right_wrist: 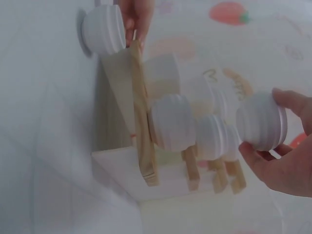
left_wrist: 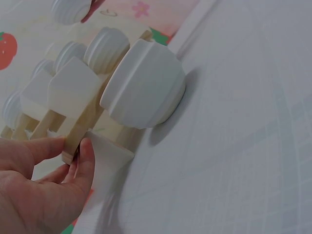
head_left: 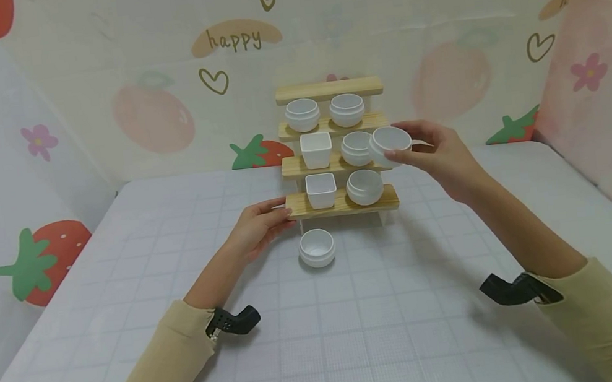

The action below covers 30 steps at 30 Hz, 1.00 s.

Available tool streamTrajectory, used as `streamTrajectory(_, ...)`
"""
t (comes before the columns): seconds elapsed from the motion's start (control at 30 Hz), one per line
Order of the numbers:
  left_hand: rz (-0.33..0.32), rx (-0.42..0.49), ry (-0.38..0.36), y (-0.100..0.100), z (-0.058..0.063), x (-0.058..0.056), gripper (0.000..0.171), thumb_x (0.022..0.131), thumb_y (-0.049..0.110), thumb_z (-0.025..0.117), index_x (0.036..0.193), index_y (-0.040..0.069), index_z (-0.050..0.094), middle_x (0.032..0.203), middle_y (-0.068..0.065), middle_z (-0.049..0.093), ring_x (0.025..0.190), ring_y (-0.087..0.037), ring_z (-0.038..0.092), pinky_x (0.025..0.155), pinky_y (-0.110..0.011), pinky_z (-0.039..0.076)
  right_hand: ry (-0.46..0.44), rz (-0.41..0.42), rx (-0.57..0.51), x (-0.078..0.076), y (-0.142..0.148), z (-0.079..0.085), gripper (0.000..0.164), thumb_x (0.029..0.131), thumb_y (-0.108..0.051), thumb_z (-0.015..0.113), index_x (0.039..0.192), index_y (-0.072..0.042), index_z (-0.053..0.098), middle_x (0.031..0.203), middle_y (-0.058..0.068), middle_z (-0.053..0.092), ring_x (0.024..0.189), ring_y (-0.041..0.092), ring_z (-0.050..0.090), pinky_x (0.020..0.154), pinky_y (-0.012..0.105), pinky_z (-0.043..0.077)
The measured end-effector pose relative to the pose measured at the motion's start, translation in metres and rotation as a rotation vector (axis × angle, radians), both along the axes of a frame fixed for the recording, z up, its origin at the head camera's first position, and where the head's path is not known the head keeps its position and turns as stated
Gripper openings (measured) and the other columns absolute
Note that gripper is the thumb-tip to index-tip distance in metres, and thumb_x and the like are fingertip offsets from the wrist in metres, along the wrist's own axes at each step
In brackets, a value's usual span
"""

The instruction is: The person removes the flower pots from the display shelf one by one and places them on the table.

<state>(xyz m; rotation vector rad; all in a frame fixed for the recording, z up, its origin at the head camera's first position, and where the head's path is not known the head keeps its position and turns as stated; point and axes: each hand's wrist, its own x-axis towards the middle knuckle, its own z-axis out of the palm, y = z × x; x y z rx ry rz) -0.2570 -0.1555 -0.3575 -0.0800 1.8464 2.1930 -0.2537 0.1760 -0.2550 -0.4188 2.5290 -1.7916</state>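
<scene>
A tiered display stand (head_left: 343, 202) with wooden shelves rises at the table's far side. My left hand (head_left: 262, 227) pinches the left end of its lowest shelf between thumb and fingers. My right hand (head_left: 445, 154) holds a small round white pot (head_left: 392, 139) by its rim and side, in the air right of the stand. In the head view this pot overlaps another round pot (head_left: 356, 149) on the shelf behind. Two square white pots (head_left: 321, 190) stand on the left of the lower shelves. Another round pot (head_left: 365, 187) sits at the lowest shelf's right.
Two round pots (head_left: 302, 115) stand on a higher shelf; the top shelf (head_left: 329, 91) is bare wood. One round pot (head_left: 317, 249) stands on the white gridded table (head_left: 321, 339) before the stand. Fruit-printed sheets (head_left: 252, 109) rise behind and at the sides.
</scene>
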Motion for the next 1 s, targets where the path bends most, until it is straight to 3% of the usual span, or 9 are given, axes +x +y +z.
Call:
streamTrajectory(0.5, 0.004, 0.003, 0.006, 0.000, 0.000, 0.000, 0.052, 0.109, -0.002, 0.052, 0.158, -0.008, 0.038, 0.150, -0.027, 0.049, 0.092, -0.008, 0.067, 0.085, -0.016, 0.060, -0.051, 0.022, -0.006, 0.013, -0.001, -0.007, 0.063, 0.101, -0.021, 0.074, 0.156, -0.007, 0.048, 0.145, 0.005, 0.055, 0.117, 0.014, 0.062, 0.098, 0.015, 0.052)
streamTrajectory(0.83, 0.003, 0.028, 0.048, 0.001, -0.003, 0.000, 0.052, 0.106, -0.007, 0.052, 0.156, -0.013, 0.037, 0.132, -0.021, 0.057, 0.086, -0.007, 0.068, 0.084, -0.018, 0.061, -0.051, 0.059, -0.065, 0.021, -0.005, -0.015, 0.058, 0.100, -0.013, 0.073, 0.152, -0.002, 0.050, 0.130, -0.003, 0.059, 0.107, 0.011, 0.065, 0.095, 0.017, 0.053)
streamTrajectory(1.0, 0.005, 0.030, 0.047, 0.001, -0.003, 0.001, 0.052, 0.106, -0.006, 0.052, 0.156, -0.013, 0.038, 0.129, -0.019, 0.058, 0.086, -0.007, 0.068, 0.084, -0.018, 0.061, -0.056, 0.066, -0.052, 0.023, -0.006, -0.017, 0.059, 0.100, -0.013, 0.073, 0.153, -0.001, 0.050, 0.133, -0.002, 0.058, 0.109, 0.010, 0.065, 0.095, 0.017, 0.053)
